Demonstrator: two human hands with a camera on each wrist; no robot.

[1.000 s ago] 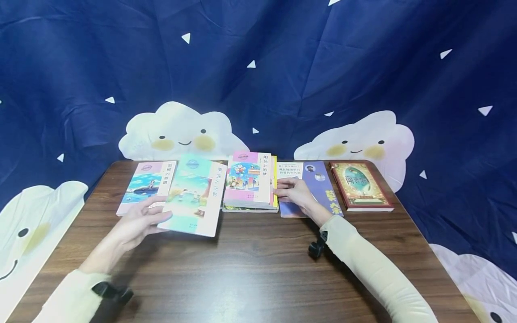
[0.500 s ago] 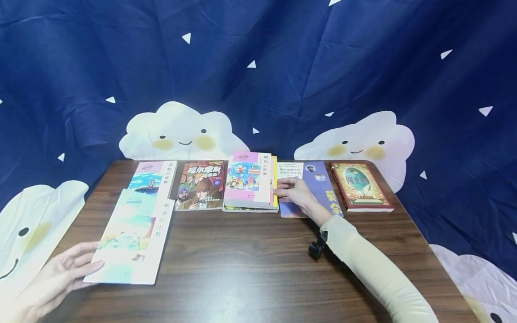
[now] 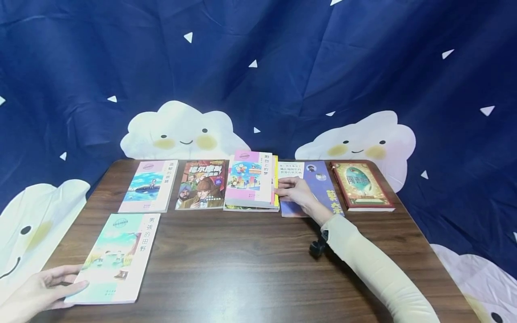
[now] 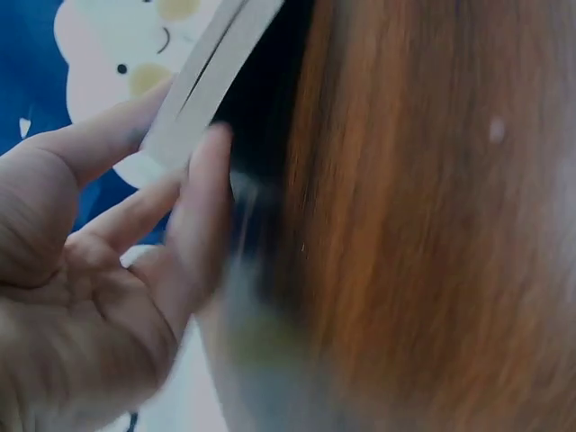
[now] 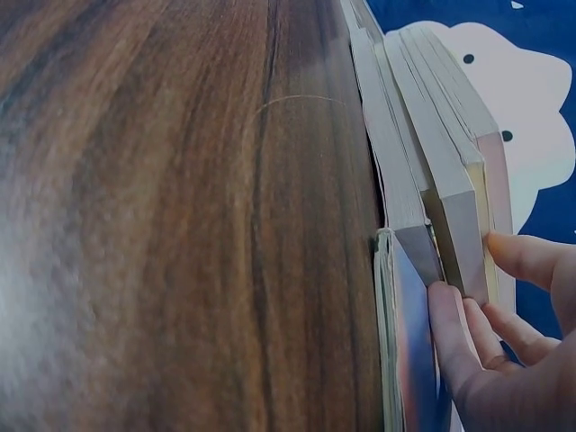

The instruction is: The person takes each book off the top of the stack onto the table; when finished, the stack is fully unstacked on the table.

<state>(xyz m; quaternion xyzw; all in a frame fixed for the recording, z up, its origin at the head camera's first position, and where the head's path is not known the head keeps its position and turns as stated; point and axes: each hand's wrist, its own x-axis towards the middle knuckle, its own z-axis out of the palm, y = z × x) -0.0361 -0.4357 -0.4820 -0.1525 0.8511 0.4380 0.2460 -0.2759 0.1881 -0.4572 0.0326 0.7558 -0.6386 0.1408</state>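
At the front left in the head view, my left hand pinches the lower left corner of a paperback book with a pale green and white cover. In the left wrist view, thumb and fingers lie on either side of the book's page edges. My right hand grips the right edge of a small book stack, topped by a pink and white book. The right wrist view has its fingertips at the edge of the upper books, which tilt up off a thicker book below.
Along the back of the wooden table lie a blue-and-pink book, a detective book, a purple picture book partly under my right hand, and a red-gold hardcover. A blue cloud-patterned cloth hangs behind.
My left hand has carried the green book from over the detective book leftward and nearer, below the blue-and-pink book. The detective book's cover is uncovered. My right hand stays at the stack.
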